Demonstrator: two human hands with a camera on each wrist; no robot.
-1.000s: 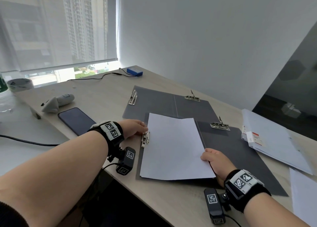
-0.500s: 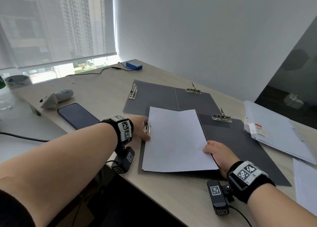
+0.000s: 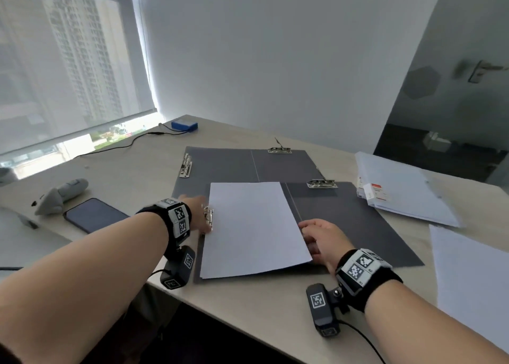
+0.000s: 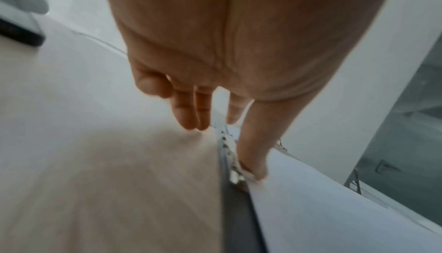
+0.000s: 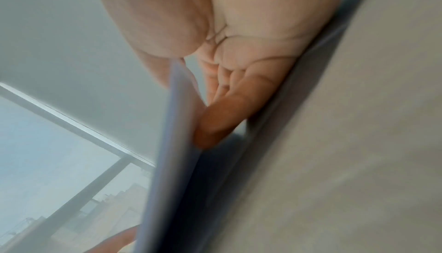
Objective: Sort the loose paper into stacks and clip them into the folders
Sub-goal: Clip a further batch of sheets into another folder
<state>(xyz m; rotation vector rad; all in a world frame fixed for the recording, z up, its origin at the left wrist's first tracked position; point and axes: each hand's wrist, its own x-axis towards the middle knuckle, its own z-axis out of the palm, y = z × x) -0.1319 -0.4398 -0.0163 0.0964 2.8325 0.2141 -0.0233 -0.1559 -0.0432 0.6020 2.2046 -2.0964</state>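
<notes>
- a paper stack [image 3: 253,226] is lying in the near folder [image 3: 358,226]; left hand [image 3: 197,212], fingers straight, is pressing its side clip [image 3: 208,217]
- right hand [image 3: 321,239] is pinching the stack's right edge
- the far folder [image 3: 220,165] is sitting unfilled; loose sheets [image 3: 468,281] are waiting on the right

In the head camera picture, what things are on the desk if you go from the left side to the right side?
Grey gadget → phone → left hand → white paper → right hand → paper pile.
</notes>
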